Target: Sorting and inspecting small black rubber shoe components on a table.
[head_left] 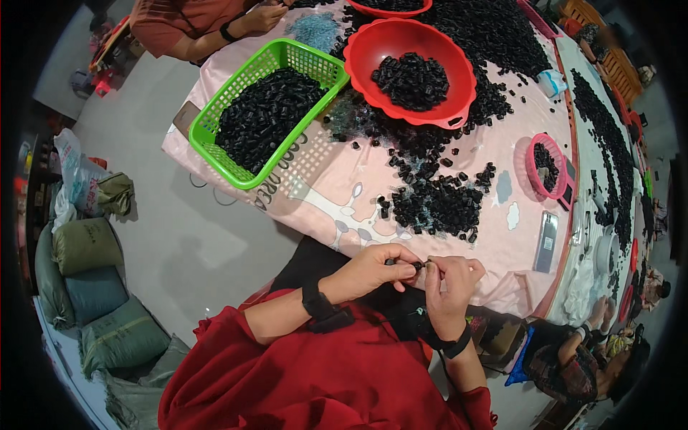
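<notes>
My left hand (374,271) and my right hand (453,288) meet just off the near edge of the pink-covered table. Between their fingertips is a small black piece (417,265), pinched from both sides; its exact shape is too small to tell. Beyond my hands lies a loose pile of short black cylindrical pieces (441,208). A green slotted basket (287,172) full of similar black pieces stands at the left. Behind the pile, a red bowl (451,72) holds a heap of them.
A pink round basket (534,168) with dark pieces and a phone (547,242) lie at the right. Blue bits (315,30) are heaped at the back. Across the table a co-worker's hand (264,18) shows. Stuffed sacks (118,333) sit on the left.
</notes>
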`<state>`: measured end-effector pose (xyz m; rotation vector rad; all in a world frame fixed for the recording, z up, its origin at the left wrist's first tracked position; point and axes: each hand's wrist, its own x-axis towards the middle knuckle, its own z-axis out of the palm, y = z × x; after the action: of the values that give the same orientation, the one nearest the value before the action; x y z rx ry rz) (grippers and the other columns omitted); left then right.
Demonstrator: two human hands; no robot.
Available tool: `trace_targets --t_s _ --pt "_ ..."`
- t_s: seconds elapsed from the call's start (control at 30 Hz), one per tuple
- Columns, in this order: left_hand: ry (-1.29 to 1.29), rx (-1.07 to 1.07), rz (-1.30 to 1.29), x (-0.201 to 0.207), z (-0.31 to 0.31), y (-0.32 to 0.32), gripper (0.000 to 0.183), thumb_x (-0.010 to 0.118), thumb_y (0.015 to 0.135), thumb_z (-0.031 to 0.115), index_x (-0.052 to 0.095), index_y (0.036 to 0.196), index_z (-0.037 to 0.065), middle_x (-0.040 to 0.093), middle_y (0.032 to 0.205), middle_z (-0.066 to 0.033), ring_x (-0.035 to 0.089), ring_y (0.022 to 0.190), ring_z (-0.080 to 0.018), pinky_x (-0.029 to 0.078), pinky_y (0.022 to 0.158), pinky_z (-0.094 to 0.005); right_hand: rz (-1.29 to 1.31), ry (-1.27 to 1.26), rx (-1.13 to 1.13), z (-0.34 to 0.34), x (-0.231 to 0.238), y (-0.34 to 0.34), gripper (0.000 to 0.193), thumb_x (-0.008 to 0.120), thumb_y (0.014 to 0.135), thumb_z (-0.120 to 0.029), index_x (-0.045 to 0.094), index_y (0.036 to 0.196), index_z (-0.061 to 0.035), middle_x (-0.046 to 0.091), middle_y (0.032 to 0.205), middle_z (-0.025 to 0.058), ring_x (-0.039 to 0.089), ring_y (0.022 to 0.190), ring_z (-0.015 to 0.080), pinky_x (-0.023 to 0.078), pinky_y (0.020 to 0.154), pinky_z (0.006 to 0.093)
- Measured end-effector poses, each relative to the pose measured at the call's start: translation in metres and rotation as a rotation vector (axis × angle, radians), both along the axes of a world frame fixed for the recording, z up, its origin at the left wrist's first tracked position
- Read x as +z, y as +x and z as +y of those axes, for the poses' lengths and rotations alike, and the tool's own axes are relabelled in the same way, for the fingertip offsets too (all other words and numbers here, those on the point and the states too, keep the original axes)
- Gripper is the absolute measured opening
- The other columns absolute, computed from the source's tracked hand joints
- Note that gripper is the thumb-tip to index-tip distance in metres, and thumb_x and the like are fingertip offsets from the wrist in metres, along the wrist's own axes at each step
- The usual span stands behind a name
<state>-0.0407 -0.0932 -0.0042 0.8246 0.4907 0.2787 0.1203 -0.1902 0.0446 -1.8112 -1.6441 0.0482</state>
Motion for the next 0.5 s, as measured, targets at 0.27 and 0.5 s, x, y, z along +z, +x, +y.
trace_targets --t_s 0.27,0.5 --pt "-0.042 0.009 0.014 0.0011 -0.0023 -0.0017 0.024 0.064 0.099 0.014 0.065 0.119 -0.001 0.067 0.107 -0.0068 0.066 0.094 -0.0128 0.057 0.076 -0.0261 0.039 -0.017 0.004 -0.0007 -0.0027 -0.0037 0.013 0.069 0.086 0.0 0.065 0.096 -0.0068 0.065 0.087 0.0049 0.06 0.083 0.0215 0.034 0.089 0.0398" --pt "-0.053 0.033 -0.006 -0.0013 -0.005 0.0001 0.024 0.066 0.098 0.013 0.065 0.116 -0.003 0.069 0.099 -0.0058 0.066 0.086 -0.0107 0.054 0.078 -0.0249 -0.033 -0.023 0.007 -0.0028 -0.0074 -0.0056 0.018 0.072 0.084 -0.004 0.064 0.099 -0.0077 0.065 0.087 0.0015 0.061 0.083 0.0198 0.034 0.089 0.0407"
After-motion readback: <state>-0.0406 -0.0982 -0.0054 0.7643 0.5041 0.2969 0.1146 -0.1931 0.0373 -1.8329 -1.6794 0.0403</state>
